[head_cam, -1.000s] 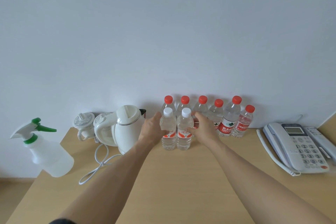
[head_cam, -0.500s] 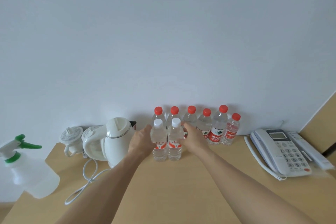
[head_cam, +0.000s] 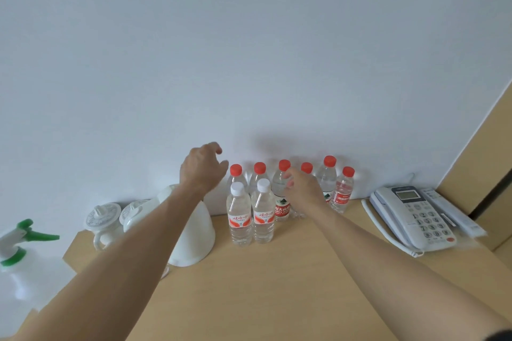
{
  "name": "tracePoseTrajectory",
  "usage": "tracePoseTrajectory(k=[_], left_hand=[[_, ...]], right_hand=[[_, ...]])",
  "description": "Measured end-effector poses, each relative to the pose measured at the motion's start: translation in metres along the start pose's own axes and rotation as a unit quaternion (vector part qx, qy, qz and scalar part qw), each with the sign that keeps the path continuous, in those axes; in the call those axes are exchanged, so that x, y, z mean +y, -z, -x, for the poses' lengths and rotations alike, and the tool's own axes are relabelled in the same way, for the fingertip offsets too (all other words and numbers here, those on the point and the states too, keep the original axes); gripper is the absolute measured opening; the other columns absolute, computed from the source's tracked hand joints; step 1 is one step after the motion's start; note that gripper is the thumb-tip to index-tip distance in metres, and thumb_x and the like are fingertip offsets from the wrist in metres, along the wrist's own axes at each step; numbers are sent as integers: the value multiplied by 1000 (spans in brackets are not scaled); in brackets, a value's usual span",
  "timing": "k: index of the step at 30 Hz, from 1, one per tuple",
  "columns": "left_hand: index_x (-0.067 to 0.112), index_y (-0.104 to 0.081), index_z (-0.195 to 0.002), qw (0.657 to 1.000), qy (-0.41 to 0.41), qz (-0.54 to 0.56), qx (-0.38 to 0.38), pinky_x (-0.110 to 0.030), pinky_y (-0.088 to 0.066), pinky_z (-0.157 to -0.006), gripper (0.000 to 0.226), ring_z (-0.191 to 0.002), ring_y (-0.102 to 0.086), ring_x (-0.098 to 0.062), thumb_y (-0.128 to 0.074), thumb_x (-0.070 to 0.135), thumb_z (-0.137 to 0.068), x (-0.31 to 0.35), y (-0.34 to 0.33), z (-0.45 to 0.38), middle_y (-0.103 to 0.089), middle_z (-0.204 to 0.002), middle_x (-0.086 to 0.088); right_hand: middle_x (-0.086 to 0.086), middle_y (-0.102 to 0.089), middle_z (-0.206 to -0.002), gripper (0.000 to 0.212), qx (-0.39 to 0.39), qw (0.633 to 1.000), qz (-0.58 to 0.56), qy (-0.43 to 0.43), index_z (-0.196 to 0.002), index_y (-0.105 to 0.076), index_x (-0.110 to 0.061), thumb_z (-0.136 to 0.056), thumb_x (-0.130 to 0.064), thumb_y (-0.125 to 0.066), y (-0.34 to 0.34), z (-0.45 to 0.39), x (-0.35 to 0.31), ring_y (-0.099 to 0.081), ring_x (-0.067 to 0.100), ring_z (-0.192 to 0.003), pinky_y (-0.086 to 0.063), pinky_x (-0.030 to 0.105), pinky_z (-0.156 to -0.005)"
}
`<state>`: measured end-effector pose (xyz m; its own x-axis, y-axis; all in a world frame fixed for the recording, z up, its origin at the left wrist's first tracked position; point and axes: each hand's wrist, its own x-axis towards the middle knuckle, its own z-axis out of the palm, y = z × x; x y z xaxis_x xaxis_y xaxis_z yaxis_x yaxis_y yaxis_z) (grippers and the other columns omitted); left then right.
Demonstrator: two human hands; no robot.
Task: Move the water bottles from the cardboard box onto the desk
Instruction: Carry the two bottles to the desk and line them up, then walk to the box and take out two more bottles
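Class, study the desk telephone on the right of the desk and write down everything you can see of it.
The telephone is a pale grey-white corded desk set, seemingly plastic. Its handset lies in the cradle along the left side, with a white cord looping past the front. A small grey display sits at the top, rows of round keys below, and a red button at the lower right corner. It rests flat on the wooden desk, angled, beside a long pale object at its right. Neither hand touches it.

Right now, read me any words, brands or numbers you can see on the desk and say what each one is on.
"农夫山泉", white on red: label of a red-capped bottle in the back row.
Red script on the two white-capped bottles: too blurred to read.
Red label on the rightmost bottle: too small.
Telephone keypad and display: unreadable.
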<state>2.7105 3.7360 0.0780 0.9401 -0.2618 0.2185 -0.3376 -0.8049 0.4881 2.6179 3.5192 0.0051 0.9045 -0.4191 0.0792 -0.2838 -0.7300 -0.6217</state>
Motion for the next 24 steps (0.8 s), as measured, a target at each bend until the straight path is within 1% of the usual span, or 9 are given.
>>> tracePoseTrajectory(k=[2, 4, 6, 10, 12, 16, 18, 22, 24], left_hand=[[18, -61, -127, 999, -29, -18, 12, -39, -54, -85, 35, -103, -65, -27, -61, 31, -94, 13, 3, -8, -73, -103, -3], [17, -60, -129, 998, -58, -32, 11, -37, -53, -83, 37, -103, -65, -28, -60, 33, -96, 26, 1, -13, -72, -105, -4], [18, -60, -131, 995, -85, -45, 3, -34, -50, -80, 38, -106, -64, -28, -59, 35, -97, 41, -3, -17, -70, -111, -5], [18, -58, -133, 989, -137, -51, -21, -33, -45, -81, 39, -113, -60, -28, -58, 36, -99, 74, -14, -20, -67, -119, -6], [17, -59, -133, 985, -164, -48, -33, -33, -45, -81, 38, -113, -61, -29, -58, 36, -99, 93, -23, -18, -67, -119, -7], [16, -61, -130, 972, -220, -41, -66, -32, -42, -76, 37, -108, -62, -30, -56, 37, -100, 134, -49, -8, -69, -112, -7], [19, -59, -133, 964, -248, -42, -91, -32, -43, -78, 39, -111, -61, -29, -55, 40, -100, 157, -63, 3, -68, -116, -7], [18, -58, -132, 941, -305, -74, -128, -36, -46, -89, 42, -117, -59, -28, -52, 44, -101, 200, -88, 32, -67, -121, -7], [18, -57, -132, 930, -327, -90, -142, -37, -46, -92, 42, -120, -57, -28, -50, 46, -101, 221, -98, 47, -67, -122, -7]], right_hand=[[3, -65, -105, 31, 21, 1000, -3, -3, -119, -61, -15, -89, -11, -56, 11, -1, -3, -63, 26, -101, -51, 35, -84], [3, -66, -105, 28, 39, 999, -7, -9, -118, -61, -14, -90, -15, -57, 23, 0, -6, -61, 24, -100, -50, 35, -83], [1, -65, -107, 26, 57, 998, 1, -20, -117, -62, -15, -92, -20, -58, 33, 2, -7, -60, 23, -98, -48, 33, -79], [-3, -61, -99, 23, 87, 995, 17, -53, -112, -62, -17, -91, -24, -61, 54, 14, 0, -60, 24, -98, -45, 32, -74], [0, -63, -101, 25, 102, 992, 24, -66, -114, -61, -15, -91, -25, -61, 65, 24, 7, -60, 26, -98, -47, 34, -75], [3, -66, -107, 24, 137, 983, 63, -108, -116, -61, -15, -94, -25, -58, 87, 49, 32, -60, 27, -104, -46, 32, -76], [5, -65, -108, 27, 144, 978, 73, -132, -118, -61, -15, -95, -28, -60, 99, 66, 48, -60, 27, -104, -47, 34, -78], [8, -65, -114, 33, 132, 972, 98, -166, -125, -56, -14, -97, -32, -57, 129, 95, 80, -58, 28, -110, -47, 37, -84], [8, -65, -116, 34, 134, 968, 102, -184, -125, -55, -14, -98, -34, -56, 145, 109, 94, -58, 28, -110, -46, 37, -84]])
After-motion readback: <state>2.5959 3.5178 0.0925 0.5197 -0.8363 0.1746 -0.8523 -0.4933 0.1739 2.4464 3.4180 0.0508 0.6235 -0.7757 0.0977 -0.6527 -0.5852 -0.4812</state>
